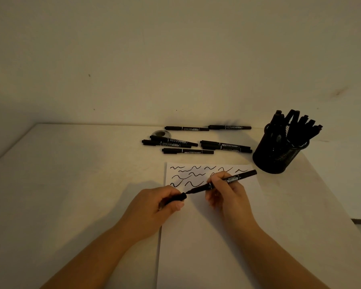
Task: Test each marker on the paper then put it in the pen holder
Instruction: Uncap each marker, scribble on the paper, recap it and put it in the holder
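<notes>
Our right hand fingers pinch the uncapped black marker, tip just beside the cap that our left hand fingers curl round, both over the paper near its left edge. Bare paper lies below the squiggles. Beyond its top edge, loose markers lie on the bench, and the mesh pen holder stands near the right edge.

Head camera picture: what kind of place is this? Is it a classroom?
Probably a desk at home or in an office; I can't tell for sure. A plain pale table stands against a bare wall, with a mesh pen holder, loose markers and scribbled paper.
</notes>
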`<state>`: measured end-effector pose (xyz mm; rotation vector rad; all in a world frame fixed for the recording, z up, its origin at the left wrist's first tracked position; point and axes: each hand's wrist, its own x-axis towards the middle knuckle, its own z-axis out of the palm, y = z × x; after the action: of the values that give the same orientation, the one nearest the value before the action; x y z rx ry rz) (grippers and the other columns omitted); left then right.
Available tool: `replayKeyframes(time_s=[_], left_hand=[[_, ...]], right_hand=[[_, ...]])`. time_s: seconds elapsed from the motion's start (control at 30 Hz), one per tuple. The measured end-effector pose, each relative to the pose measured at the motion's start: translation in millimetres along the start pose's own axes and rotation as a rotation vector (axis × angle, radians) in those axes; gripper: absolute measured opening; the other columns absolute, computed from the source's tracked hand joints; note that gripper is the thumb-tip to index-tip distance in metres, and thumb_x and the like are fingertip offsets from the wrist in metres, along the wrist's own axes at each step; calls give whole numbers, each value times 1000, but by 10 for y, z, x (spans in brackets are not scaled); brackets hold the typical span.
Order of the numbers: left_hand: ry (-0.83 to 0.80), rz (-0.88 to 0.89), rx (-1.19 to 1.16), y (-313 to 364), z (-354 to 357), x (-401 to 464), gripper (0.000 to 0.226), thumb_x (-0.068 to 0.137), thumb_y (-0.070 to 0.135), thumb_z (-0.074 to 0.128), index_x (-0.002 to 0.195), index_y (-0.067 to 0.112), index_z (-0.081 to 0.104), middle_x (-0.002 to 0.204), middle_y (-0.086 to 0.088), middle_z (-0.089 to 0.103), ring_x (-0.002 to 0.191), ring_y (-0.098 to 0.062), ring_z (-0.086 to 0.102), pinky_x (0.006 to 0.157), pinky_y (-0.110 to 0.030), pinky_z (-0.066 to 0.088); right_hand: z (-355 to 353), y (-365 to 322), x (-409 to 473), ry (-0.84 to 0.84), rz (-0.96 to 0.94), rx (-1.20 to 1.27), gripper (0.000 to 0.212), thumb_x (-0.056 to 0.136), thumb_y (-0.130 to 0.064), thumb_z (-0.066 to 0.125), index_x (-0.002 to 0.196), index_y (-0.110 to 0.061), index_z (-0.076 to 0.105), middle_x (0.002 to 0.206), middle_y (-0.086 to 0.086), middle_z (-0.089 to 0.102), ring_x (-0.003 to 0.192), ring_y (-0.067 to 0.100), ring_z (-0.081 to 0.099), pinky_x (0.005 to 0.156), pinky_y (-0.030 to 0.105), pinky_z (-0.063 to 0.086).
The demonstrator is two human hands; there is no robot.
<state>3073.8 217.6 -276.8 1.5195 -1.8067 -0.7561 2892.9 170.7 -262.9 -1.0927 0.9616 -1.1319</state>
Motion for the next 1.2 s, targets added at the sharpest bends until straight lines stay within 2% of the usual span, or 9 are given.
replayKeyframes(time_s=[0.1, 0.23, 0.37, 0.5, 0.67, 0.93, 1.2], left_hand=[[0, -3, 8, -3, 0, -1, 11, 79, 45, 53, 86, 42, 61, 73, 12, 65, 64, -10, 57, 61, -30, 46], [-6, 5, 27, -1, -1, 0, 7, 79, 44, 53, 81, 46, 59, 68, 11, 62, 58, -6, 52, 54, -17, 38], [-8, 12, 49, 3, -7, -4, 9, 80, 43, 53, 83, 40, 61, 63, 9, 58, 56, -6, 49, 52, -17, 35], [6, 38, 86, 29, -3, -4, 19, 82, 45, 48, 87, 33, 62, 69, 9, 61, 62, -9, 53, 56, -24, 40], [49, 100, 91, 82, 20, -15, 34, 86, 49, 38, 84, 23, 60, 61, 16, 51, 58, -8, 49, 52, -15, 32], [34, 88, -19, 78, 41, -8, 44, 83, 54, 33, 82, 20, 61, 57, 14, 48, 52, -7, 46, 51, -25, 34], [-12, 80, -40, 50, 35, 22, 36, 85, 51, 33, 81, 27, 60, 59, 12, 50, 55, -11, 49, 52, -28, 37]], right_hand=[[-9, 7, -11, -3, -15, 16, 32, 91, -6, 45, 64, -18, 57, 49, 3, 56, 45, 12, 49, 43, 18, 40], [-4, 15, -37, -60, -42, -44, 27, 91, -5, 46, 69, -16, 56, 51, 2, 58, 46, 12, 50, 45, 19, 42], [30, 17, -81, -180, -91, -167, 17, 89, -2, 51, 76, -11, 55, 57, 5, 64, 50, 11, 54, 50, 19, 46], [62, 9, -108, -264, -124, -202, 15, 85, 2, 57, 77, -11, 58, 59, 2, 65, 54, 7, 58, 53, 15, 44], [44, -6, -109, -270, -155, -215, 10, 81, 1, 62, 80, -9, 62, 58, -1, 63, 55, 5, 57, 54, 14, 44], [22, 54, -91, -319, -154, -192, 11, 82, 4, 60, 82, -7, 60, 60, -1, 61, 57, 8, 56, 56, 19, 45], [20, 46, -72, -363, -184, -245, 12, 83, 2, 59, 83, -11, 58, 62, -10, 59, 58, 3, 54, 57, 14, 41]])
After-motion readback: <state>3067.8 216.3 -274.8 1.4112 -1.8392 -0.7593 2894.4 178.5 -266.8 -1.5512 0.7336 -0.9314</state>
